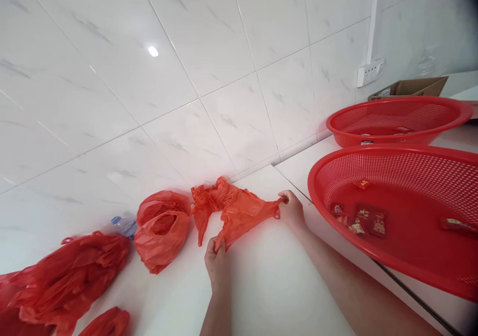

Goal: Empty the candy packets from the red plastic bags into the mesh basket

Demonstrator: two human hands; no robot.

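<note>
A thin red plastic bag (pixel 246 213) is stretched between my two hands above the white table (pixel 269 281). My left hand (pixel 215 260) pinches its lower left corner. At the other end, my right hand (pixel 293 209) grips the gathered tip near a small loop. Behind the stretched part, more crumpled red plastic (pixel 214 194) rests by the wall; I cannot tell whether it belongs to the same bag. To the left stands another red plastic bag (pixel 164 234), puffed up with its mouth partly open.
Two red mesh baskets (pixel 392 149) (pixel 403 102) with small wrapped packets stand at the right. On the left lie a heap of red bags (pixel 78 271), another red bag (pixel 108 323) and a plastic bottle (pixel 125 225). A cardboard box (pixel 421 87) and wall socket (pixel 370 73) are at the back right.
</note>
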